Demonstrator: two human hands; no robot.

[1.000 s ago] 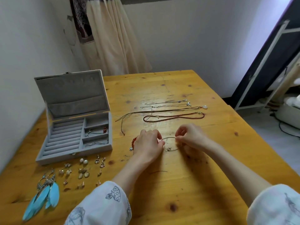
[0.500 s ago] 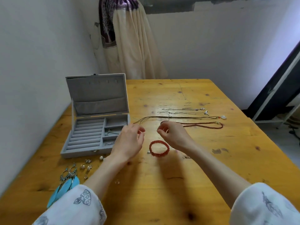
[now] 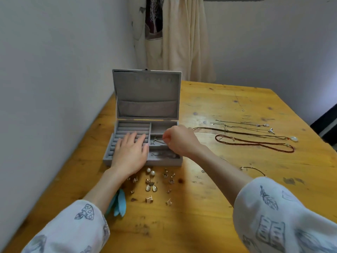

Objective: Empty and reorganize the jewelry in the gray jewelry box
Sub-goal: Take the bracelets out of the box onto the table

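The gray jewelry box [image 3: 145, 92] stands open at the table's left side, lid upright. My left hand [image 3: 130, 152] lies flat, fingers straight, on the ring rolls in its left half. My right hand [image 3: 179, 141] reaches over the box's right side, fingertips pinching a thin chain [image 3: 156, 140] that lies in the middle compartment. The front compartment holds another thin piece, partly blurred. Several small earrings [image 3: 151, 181] are spread on the table in front of the box. Blue feather earrings [image 3: 119, 203] show beside my left forearm.
Several necklaces [image 3: 255, 138], one of dark red beads, lie stretched out on the wooden table [image 3: 209, 216] to the right. A thin bangle [image 3: 253, 169] rests near my right forearm. A wall runs along the table's left edge, with a curtain behind.
The view swung left toward the box. Both hands left the red bead bracelet and moved to the box: the left now rests on the ring rolls, the right pinches at the middle compartment.
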